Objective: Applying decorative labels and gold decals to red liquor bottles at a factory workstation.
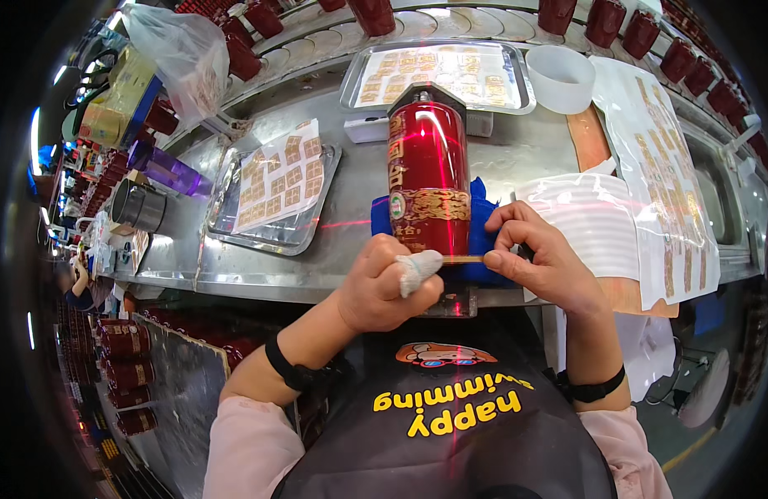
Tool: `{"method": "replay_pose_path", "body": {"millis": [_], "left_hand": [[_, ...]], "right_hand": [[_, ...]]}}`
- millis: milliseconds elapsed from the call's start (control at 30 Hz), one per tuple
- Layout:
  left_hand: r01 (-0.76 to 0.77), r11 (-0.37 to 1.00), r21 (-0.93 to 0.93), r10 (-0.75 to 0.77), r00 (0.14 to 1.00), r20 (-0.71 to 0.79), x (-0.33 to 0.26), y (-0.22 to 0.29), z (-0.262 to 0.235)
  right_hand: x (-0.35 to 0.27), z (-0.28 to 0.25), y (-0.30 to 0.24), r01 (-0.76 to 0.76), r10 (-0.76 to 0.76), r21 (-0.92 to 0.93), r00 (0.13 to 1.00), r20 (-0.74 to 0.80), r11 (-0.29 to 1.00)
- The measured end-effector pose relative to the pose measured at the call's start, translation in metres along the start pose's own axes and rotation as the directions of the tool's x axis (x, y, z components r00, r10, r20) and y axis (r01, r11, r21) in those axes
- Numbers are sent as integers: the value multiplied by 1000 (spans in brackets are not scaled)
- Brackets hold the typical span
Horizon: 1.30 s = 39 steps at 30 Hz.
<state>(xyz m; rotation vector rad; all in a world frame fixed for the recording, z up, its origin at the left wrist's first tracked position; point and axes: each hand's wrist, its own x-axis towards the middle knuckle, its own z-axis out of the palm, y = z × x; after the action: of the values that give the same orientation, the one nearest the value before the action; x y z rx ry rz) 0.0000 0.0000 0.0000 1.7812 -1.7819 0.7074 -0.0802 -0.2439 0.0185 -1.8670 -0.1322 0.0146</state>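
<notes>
A dark red bottle (429,162) with gold patterns lies in front of me, its base towards me and its neck pointing away. Blue cloth (484,214) shows beneath it on both sides. Along the base edge runs a thin gold strip (463,259). My left hand (375,287) is closed at the strip's left end, with a white wrap (419,271) around a finger or held against it; I cannot tell which. At the right end, the thumb and forefinger of my right hand (550,258) pinch the strip. Some fingertips are hidden.
A metal tray (350,158) with a sheet of gold labels lies left; another tray (517,104) stands beyond the bottle. At right are a white roll (560,79), curled white sheeting (583,212) and a sheet of gold strips (687,249). Red bottles (607,23) line the back conveyor.
</notes>
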Motion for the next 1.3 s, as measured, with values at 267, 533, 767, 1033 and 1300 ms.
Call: {"method": "replay_pose_path", "body": {"millis": [267, 533, 767, 1033, 1300], "left_hand": [[29, 994, 104, -25, 999, -38, 8, 1, -2], [64, 998, 18, -63, 997, -49, 3, 2, -1], [35, 997, 64, -33, 999, -32, 15, 1, -3], [121, 992, 33, -119, 992, -50, 2, 3, 1], [-52, 994, 94, 55, 998, -32, 10, -2, 4]], "right_hand": [[3, 3, 4, 26, -26, 5, 1000, 8, 1000], [4, 2, 0, 46, -46, -1, 999, 5, 999], [3, 4, 5, 54, -54, -29, 999, -4, 998], [4, 5, 1, 73, -73, -30, 997, -4, 997], [5, 8, 4, 64, -64, -35, 998, -11, 997]]}}
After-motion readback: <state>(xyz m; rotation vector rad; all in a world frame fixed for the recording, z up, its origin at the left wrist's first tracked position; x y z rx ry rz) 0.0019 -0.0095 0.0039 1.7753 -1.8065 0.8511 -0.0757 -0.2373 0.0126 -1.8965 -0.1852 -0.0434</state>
